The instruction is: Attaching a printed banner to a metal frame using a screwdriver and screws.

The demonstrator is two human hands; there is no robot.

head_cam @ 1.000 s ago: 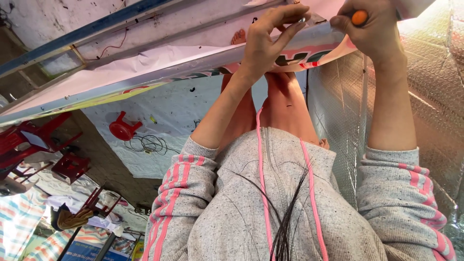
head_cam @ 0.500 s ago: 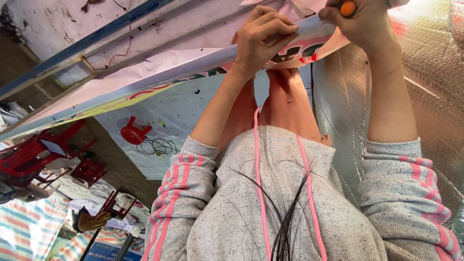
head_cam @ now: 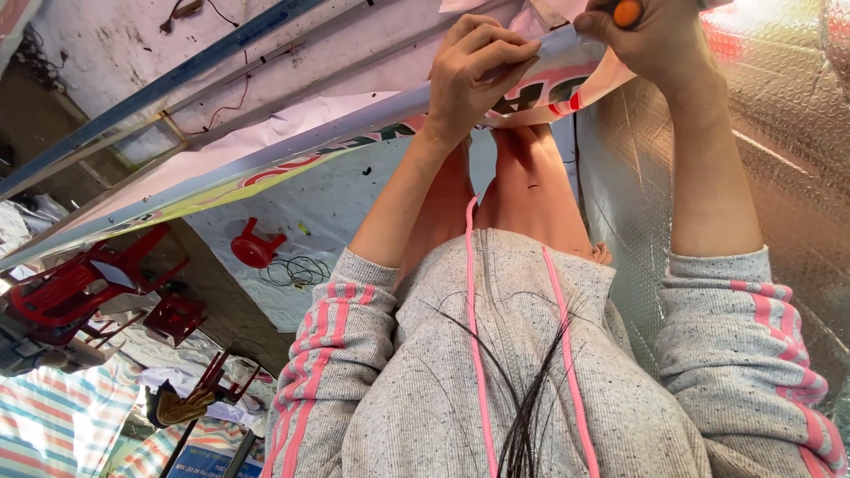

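2 hands up top. Left hand (head_cam: 482, 75): fingers (head_cam: 496, 49) curled tight, pinching the edge of 1 printed banner (head_cam: 292, 164) that runs from the top centre down to the left edge. Right hand (head_cam: 660, 49): fingers wrapped round 1 orange-tipped tool (head_cam: 627, 12), its tip just at the banner's end; rest of the tool hidden in the fist, so kind unclear. Banner end sits between the 2 hands, over the bare knees (head_cam: 522, 177).

Around: silver bubble foil (head_cam: 779, 142) on the right, behind the right forearm. 1 blue bar (head_cam: 168, 84) above the banner, w/ thin wires beside it. 1 white sheet (head_cam: 354, 212) under the banner; on it 1 red stool (head_cam: 255, 248) and 1 wire coil (head_cam: 297, 270). 2 red chairs (head_cam: 80, 288) lower left, near striped cloth (head_cam: 53, 425). Grey sleeves w/ pink stripes and loose hair block the lower middle.
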